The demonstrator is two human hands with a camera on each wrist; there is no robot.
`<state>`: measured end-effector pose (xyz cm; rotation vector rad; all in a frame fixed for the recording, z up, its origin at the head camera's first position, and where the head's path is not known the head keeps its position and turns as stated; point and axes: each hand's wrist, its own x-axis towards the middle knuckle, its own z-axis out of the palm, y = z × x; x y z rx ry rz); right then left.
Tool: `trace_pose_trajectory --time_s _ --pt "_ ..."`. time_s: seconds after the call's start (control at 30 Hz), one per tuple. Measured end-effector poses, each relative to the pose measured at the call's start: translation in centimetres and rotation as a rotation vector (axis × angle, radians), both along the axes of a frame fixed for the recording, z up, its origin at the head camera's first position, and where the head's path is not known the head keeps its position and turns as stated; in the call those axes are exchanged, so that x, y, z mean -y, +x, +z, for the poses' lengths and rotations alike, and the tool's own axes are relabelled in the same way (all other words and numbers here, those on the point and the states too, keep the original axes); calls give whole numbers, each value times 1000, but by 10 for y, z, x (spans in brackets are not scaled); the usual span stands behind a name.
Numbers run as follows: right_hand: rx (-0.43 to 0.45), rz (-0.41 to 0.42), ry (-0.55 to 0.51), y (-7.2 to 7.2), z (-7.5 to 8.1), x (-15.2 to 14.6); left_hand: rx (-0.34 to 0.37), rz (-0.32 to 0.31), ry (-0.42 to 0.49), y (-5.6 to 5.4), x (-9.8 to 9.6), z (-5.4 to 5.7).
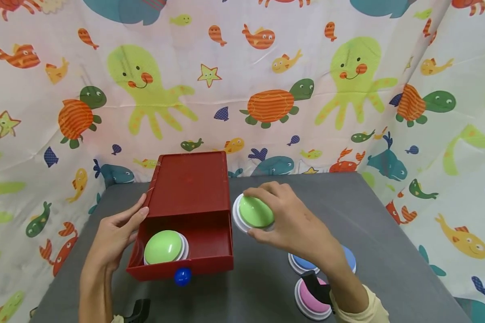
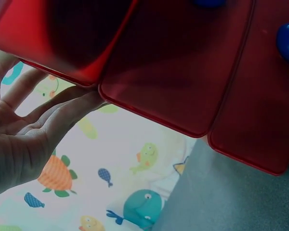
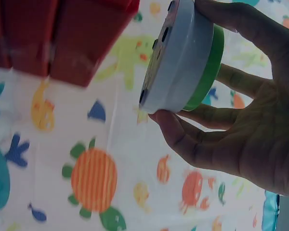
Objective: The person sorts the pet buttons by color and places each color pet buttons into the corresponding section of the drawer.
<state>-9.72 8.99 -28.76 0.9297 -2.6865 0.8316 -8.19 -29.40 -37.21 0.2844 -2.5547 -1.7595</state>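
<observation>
My right hand grips a round push button with a green dome and white base, held in the air right of a red drawer cabinet. In the right wrist view, fingers and thumb hold the button's white rim, its underside turned toward the cabinet. The cabinet's top drawer is pulled out, and a second green button lies in its left part. My left hand touches the left side of the cabinet, with fairly straight fingers near the drawer's edge.
Blue buttons and a pink button lie on the grey table below my right forearm. A blue knob sticks out from the drawer front. A sea-animal curtain hangs behind and at both sides.
</observation>
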Motion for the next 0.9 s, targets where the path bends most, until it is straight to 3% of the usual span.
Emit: trace_pose_trajectory --time_s 0.23,0.43,0.67,0.9 --pt "5 111 56 9 11 37 -3 3 9 -2 -2 1" --pt "27 217 148 11 11 71 6 25 9 1 1 -2" --pt "-44 146 331 16 5 90 -1 21 31 1 -2 -5" --pt "-54 125 383 12 2 99 -7 22 19 1 -2 -2"
